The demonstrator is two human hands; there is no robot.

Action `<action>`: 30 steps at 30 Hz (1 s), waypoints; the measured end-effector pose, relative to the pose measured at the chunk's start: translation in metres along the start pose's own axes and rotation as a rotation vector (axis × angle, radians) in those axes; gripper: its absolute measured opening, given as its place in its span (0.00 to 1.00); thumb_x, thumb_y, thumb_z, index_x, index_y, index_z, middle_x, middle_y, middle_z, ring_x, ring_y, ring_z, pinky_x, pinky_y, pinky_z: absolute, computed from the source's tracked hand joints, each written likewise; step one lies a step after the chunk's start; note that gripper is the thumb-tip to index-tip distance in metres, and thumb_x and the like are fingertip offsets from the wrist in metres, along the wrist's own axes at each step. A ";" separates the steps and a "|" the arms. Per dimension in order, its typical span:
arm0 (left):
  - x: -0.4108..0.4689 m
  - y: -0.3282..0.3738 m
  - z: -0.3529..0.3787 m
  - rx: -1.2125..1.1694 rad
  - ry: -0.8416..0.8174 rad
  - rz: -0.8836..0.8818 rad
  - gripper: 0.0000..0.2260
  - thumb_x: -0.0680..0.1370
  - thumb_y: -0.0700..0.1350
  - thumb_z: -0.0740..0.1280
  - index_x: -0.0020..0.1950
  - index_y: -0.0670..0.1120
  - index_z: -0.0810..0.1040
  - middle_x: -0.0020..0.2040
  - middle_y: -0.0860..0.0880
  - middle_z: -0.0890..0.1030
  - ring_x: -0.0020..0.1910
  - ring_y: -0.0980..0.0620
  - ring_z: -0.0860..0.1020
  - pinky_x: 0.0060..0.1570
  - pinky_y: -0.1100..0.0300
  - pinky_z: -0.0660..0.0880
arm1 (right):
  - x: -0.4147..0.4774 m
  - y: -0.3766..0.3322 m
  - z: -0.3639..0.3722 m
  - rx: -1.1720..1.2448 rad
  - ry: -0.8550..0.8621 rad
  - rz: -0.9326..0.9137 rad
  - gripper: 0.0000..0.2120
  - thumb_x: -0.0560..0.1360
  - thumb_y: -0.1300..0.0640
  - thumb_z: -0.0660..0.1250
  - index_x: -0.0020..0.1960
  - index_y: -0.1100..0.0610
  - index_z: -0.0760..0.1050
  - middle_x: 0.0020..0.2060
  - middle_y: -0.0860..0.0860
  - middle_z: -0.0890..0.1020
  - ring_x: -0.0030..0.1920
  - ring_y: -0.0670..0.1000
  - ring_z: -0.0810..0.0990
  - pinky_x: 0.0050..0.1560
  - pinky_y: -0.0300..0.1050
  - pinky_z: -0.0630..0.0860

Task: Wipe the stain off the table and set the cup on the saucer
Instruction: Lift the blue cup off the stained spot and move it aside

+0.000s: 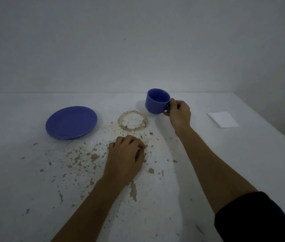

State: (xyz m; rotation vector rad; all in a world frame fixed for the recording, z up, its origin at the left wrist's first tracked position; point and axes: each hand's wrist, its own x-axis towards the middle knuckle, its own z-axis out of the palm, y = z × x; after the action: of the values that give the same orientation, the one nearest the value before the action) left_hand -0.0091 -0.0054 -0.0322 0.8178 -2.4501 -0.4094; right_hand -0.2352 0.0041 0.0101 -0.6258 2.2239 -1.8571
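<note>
Blue cup, blue saucer, brown ring stain, white napkin at three o'clock, white speckled counter

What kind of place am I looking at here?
Probably a bare staged tabletop rather than a lived-in kitchen: a white table with chipped paint against plain walls, holding only a blue saucer, a matching cup and a folded napkin.
</note>
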 end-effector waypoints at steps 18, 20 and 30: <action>0.001 0.000 0.001 0.014 0.014 -0.004 0.05 0.76 0.48 0.65 0.48 0.52 0.80 0.50 0.53 0.80 0.50 0.50 0.75 0.49 0.57 0.65 | 0.039 0.028 -0.058 -0.037 0.232 0.150 0.11 0.80 0.53 0.59 0.56 0.60 0.73 0.50 0.54 0.80 0.49 0.52 0.79 0.53 0.45 0.79; 0.001 0.001 0.002 0.017 0.008 -0.008 0.05 0.76 0.48 0.65 0.49 0.53 0.80 0.51 0.54 0.80 0.51 0.51 0.75 0.50 0.57 0.64 | 0.037 0.028 -0.059 -0.023 0.225 0.152 0.11 0.80 0.53 0.59 0.57 0.59 0.73 0.52 0.54 0.80 0.50 0.53 0.80 0.55 0.47 0.80; -0.001 0.007 0.003 0.110 -0.035 -0.001 0.09 0.78 0.46 0.64 0.55 0.48 0.80 0.55 0.48 0.81 0.54 0.46 0.76 0.55 0.53 0.69 | 0.026 0.039 -0.106 -0.295 0.341 -0.020 0.12 0.75 0.54 0.66 0.58 0.55 0.73 0.57 0.53 0.78 0.57 0.52 0.76 0.59 0.45 0.74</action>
State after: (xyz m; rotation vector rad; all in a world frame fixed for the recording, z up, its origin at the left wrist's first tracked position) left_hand -0.0137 0.0011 -0.0317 0.8642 -2.5226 -0.2942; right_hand -0.3081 0.0930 -0.0022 -0.3957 2.7517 -1.7693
